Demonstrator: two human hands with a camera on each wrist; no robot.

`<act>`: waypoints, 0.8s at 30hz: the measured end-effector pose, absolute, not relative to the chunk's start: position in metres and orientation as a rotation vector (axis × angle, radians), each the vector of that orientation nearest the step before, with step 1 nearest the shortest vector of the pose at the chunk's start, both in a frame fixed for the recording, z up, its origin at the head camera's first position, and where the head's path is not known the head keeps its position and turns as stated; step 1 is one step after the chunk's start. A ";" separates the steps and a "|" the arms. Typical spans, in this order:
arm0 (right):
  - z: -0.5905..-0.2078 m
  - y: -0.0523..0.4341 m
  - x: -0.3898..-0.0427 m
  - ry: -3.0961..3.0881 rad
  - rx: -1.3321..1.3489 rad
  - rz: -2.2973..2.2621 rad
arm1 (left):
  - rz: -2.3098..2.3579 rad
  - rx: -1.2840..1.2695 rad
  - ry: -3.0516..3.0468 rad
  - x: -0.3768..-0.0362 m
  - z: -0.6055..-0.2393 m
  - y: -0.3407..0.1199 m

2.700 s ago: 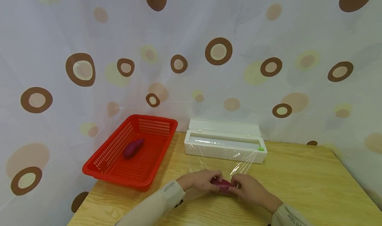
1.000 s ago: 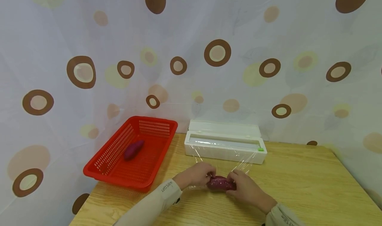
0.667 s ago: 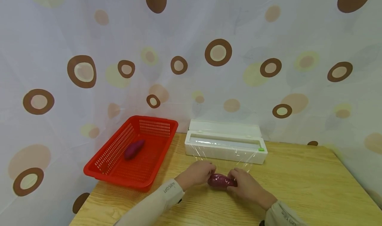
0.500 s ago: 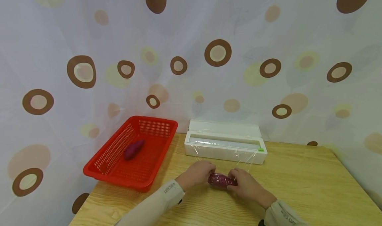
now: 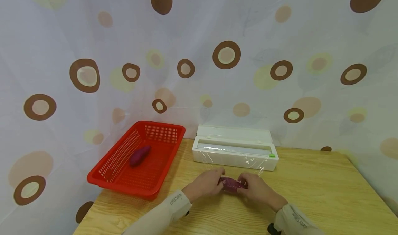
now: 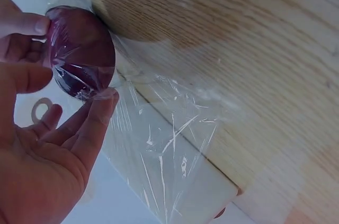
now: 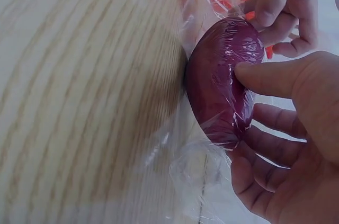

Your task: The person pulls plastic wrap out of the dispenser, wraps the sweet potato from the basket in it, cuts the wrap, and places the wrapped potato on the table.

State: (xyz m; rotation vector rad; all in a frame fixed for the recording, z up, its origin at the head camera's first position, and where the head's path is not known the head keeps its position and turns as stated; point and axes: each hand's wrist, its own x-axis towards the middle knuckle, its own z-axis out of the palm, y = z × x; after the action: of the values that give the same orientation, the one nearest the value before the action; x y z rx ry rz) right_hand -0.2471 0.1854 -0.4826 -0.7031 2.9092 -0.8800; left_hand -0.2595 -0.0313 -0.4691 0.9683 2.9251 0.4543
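Observation:
A purple sweet potato [image 5: 230, 185], covered in shiny cling film, lies crosswise on the table between both hands. My left hand [image 5: 205, 182] holds its left end, with fingertips at the film-covered tip in the left wrist view. At the other end my right hand [image 5: 256, 188] grips it, and the right thumb [image 7: 270, 77] presses on its top in the right wrist view. Clear cling film [image 6: 169, 139] runs from the sweet potato back to a white dispenser box [image 5: 230, 158], whose lid stands open over the roll.
To the left stands a red plastic basket [image 5: 158, 162] with a second purple sweet potato [image 5: 139, 156] in it. The wooden table [image 5: 317, 190] reaches back to a patterned curtain [image 5: 199, 38]. A green tab [image 5: 272, 155] sits at the box's right end.
The sweet potato has rolled slightly away from me towards the box, and both hands have moved along with it. The stretch of film between it and the box is shorter.

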 end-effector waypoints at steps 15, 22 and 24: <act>-0.477 0.180 -0.255 2.958 -0.530 -0.851 | 0.354 0.898 3.020 -0.264 -0.487 -0.019; -0.478 0.178 -0.257 2.999 -0.530 -0.813 | 0.286 0.893 3.022 -0.273 -0.486 -0.018; -0.478 0.178 -0.257 3.010 -0.539 -0.790 | 0.296 0.883 3.011 -0.275 -0.486 -0.018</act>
State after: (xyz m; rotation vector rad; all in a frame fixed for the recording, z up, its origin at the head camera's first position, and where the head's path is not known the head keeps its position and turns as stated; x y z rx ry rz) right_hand -0.2572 0.1777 -0.4784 -0.5393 3.0105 -0.7901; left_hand -0.2749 -0.0182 -0.4856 0.8832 3.0107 0.2963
